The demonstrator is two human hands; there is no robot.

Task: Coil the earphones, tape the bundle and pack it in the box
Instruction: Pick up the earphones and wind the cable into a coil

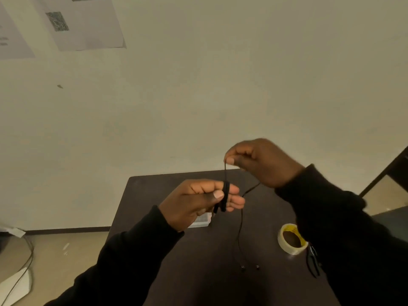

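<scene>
Black earphones [241, 221] are partly wound around two outstretched fingers of my left hand [198, 200], whose thumb presses the coil down. My right hand [258, 162], just above and to the right, pinches the cable between thumb and forefinger and holds it taut up from the coil. The rest of the cable hangs down over the dark table [154, 188], with the two earbuds [249, 267] near its surface. A clear plastic box [202, 220] lies on the table, mostly hidden behind my left hand. A roll of clear tape [291, 238] with a yellow core lies to the right.
Black scissors [313, 260] lie beside the tape roll, partly under my right sleeve. A plain wall rises behind the table with papers [86, 23] pinned at the upper left. Cables [24, 259] trail over the floor at the left.
</scene>
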